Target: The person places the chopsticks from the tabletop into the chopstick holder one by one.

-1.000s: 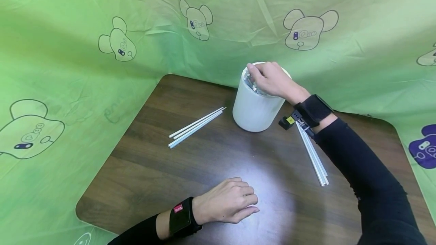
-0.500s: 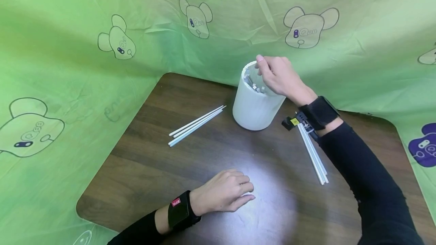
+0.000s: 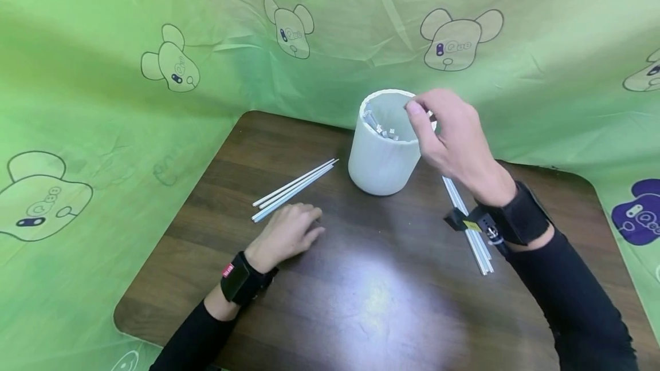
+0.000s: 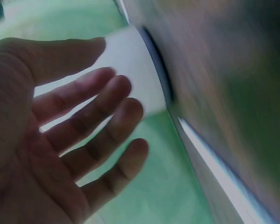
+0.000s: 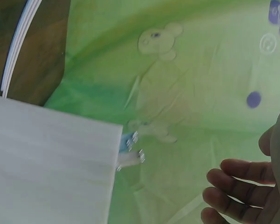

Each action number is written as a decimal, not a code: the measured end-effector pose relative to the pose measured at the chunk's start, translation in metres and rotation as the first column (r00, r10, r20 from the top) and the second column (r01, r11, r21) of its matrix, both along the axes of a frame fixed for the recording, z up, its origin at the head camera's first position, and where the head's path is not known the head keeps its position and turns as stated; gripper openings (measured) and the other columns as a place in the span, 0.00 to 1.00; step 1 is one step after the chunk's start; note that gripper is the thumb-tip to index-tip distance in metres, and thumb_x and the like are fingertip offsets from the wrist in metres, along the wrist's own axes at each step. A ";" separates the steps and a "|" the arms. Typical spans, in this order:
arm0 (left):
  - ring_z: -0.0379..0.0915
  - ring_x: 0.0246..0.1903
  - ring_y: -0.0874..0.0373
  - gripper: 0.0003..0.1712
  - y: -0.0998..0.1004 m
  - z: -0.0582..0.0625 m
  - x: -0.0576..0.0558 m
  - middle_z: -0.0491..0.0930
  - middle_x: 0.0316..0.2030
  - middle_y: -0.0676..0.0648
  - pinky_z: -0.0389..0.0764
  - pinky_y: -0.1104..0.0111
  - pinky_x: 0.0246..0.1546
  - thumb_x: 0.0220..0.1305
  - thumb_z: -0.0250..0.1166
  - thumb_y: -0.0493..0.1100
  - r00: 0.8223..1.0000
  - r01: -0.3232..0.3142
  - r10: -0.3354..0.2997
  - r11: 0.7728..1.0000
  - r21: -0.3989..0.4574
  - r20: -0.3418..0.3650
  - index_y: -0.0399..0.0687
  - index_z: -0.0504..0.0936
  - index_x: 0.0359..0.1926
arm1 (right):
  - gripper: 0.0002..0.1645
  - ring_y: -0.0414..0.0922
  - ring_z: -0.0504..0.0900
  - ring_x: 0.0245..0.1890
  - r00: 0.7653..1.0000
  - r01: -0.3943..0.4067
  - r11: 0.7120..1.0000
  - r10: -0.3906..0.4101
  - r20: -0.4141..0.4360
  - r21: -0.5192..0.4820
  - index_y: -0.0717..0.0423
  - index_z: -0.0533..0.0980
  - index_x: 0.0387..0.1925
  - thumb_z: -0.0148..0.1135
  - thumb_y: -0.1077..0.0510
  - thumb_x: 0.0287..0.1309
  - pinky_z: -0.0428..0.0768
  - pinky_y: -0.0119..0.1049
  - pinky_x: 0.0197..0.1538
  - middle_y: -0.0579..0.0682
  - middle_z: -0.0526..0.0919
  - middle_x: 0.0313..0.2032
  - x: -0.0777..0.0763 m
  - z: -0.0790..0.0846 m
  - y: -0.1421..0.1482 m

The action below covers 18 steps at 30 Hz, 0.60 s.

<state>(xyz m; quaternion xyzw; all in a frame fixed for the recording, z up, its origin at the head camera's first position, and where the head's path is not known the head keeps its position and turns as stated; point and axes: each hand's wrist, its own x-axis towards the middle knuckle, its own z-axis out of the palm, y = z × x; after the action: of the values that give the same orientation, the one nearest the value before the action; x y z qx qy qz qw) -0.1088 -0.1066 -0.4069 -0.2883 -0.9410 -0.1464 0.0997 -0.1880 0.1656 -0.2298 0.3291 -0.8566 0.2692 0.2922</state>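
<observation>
My left hand [image 3: 286,236] hovers near a bundle of thin white and pale blue sticks [image 3: 291,192] on the left of the table. In the left wrist view its fingers [image 4: 114,123] are spread and loosely bent, holding nothing. My right hand [image 3: 456,142] is in the air at the right side of a white cylindrical container [image 3: 383,168], partly covering its rim. Seen from the right wrist, its fingers [image 5: 233,186] are relaxed and hold nothing. Inside the container, small pale pieces [image 3: 380,129] with notched ends lean against the wall; their lower parts are hidden.
A second bundle of white and pale blue sticks [image 3: 480,256] lies on the right, partly under my right wrist. The dark wooden table [image 3: 361,279] has rounded corners. A green cloth [image 3: 216,67] with printed bear heads hangs around it.
My right hand has lifted out of the container's opening and moved right, back toward me. My left hand has moved forward and left from the near table middle toward the left sticks.
</observation>
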 end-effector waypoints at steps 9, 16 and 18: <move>0.63 0.21 0.64 0.07 -0.045 -0.007 -0.013 0.73 0.21 0.54 0.64 0.72 0.21 0.50 0.67 0.46 0.982 -0.154 0.148 0.987 0.038 0.114 0.54 0.76 0.27 | 0.14 0.40 0.72 0.33 0.996 -0.088 0.996 0.089 -0.023 0.034 0.57 0.77 0.36 0.49 0.54 0.59 0.67 0.29 0.39 0.50 0.80 0.32 0.032 -0.016 0.001; 0.63 0.19 0.65 0.07 -0.060 -0.012 -0.013 0.71 0.20 0.57 0.63 0.73 0.19 0.50 0.67 0.45 0.968 -0.189 0.175 0.980 0.067 0.179 0.54 0.76 0.27 | 0.13 0.41 0.73 0.35 0.991 -0.128 0.990 0.130 -0.024 0.050 0.58 0.77 0.36 0.50 0.54 0.58 0.68 0.30 0.42 0.47 0.80 0.33 0.052 -0.029 0.004; 0.63 0.18 0.65 0.07 -0.064 -0.014 -0.014 0.70 0.19 0.58 0.64 0.73 0.19 0.50 0.67 0.45 0.963 -0.203 0.185 0.976 0.079 0.197 0.54 0.76 0.27 | 0.13 0.41 0.73 0.35 0.988 -0.147 0.988 0.148 -0.033 0.049 0.58 0.77 0.35 0.50 0.54 0.58 0.68 0.30 0.42 0.47 0.79 0.32 0.057 -0.032 0.003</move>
<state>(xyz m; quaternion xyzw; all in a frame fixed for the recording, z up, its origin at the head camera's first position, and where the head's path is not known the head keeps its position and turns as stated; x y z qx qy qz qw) -0.1225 -0.1707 -0.4207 -0.1742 -0.9616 -0.2088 0.0382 -0.1309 0.1690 -0.2616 0.4032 -0.8304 0.2640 0.2795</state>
